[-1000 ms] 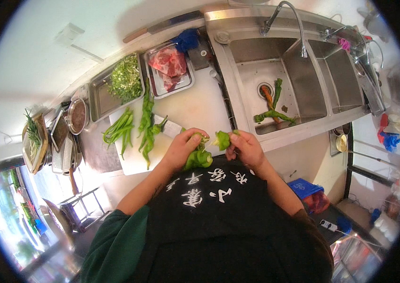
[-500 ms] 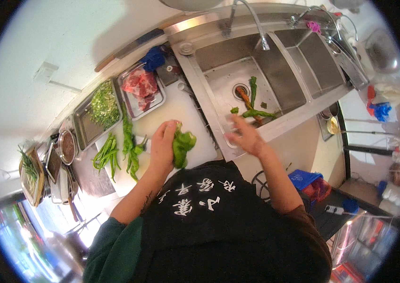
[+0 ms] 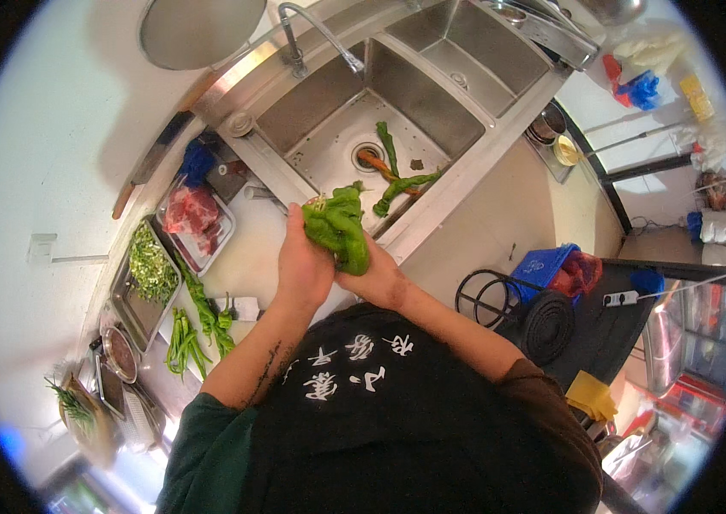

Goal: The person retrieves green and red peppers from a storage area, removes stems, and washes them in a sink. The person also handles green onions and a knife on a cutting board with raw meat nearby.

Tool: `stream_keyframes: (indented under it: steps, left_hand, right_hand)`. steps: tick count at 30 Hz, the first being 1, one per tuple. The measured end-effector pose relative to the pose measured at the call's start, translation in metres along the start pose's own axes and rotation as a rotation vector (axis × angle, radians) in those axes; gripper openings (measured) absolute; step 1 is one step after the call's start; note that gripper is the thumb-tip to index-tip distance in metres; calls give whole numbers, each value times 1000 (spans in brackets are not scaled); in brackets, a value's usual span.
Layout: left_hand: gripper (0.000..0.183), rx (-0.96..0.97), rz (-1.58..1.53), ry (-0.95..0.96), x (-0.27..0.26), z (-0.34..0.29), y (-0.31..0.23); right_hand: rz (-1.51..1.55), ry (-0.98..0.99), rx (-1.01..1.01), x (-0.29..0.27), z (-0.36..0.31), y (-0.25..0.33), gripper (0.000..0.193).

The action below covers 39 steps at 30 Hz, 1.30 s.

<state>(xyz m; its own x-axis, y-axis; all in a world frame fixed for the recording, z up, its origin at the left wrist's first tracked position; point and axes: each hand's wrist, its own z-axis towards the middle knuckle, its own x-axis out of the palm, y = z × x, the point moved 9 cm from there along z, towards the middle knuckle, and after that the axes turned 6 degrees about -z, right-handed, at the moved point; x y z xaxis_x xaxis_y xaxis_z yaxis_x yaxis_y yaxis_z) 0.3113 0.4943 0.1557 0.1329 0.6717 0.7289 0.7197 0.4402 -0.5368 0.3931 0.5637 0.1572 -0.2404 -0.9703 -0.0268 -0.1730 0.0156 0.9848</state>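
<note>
In front of my chest, close to the sink's near edge, my left hand (image 3: pixel 306 267) and my right hand (image 3: pixel 378 280) are together around a thick, wrinkled green pepper (image 3: pixel 337 224). My left hand grips its left side; my right fingers are partly hidden behind it. It may be more than one pepper. Down in the steel sink (image 3: pixel 316 130), two green peppers (image 3: pixel 388 147) and an orange-red one (image 3: pixel 375 164) lie by the drain. Long green peppers (image 3: pixel 181 344) rest on the white cutting board (image 3: pixel 250 257) to my left, beside a wide knife blade (image 3: pixel 243 308).
Raw meat (image 3: pixel 192 212) sits in a metal tray at the left, with chopped greens (image 3: pixel 151 264) in another tray beside it. A faucet (image 3: pixel 329 38) arches over the sink. To the right are a black ring stand (image 3: pixel 487 298) and a blue basket (image 3: pixel 543 267).
My right hand has come from the sink's edge to the pepper in my left hand. Both hands now meet around it. The view has turned, bringing the pepper nearer the sink.
</note>
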Motion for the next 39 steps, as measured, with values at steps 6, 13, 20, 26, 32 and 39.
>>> stream_keyframes:
  steps: [6,13,20,26,32,39]
  left_hand:
    - [59,60,537,-101,-35,-1,5]
    - [38,76,597,-385,-139,-30,-20]
    - [27,96,497,-830,-287,-141,-32]
    - [18,118,396,-1083,-347,-202,-19]
    - [16,240,365,-1197,-374,-220,-23]
    - [19,340,428,-1239,-402,-218,-49]
  right_hand:
    - [-53,-179,219,-50,20,-42,49]
    - [152,-287,391,-166,148,-142,31]
    - [-1486,-134,528,-196,219,-181,47]
    - [-1803,967,-75,-24,203,-320,39]
    - [-1887,1040,-134,12,201,-367,29]
    - [-1801,534,-285,-69,265,-416,42]
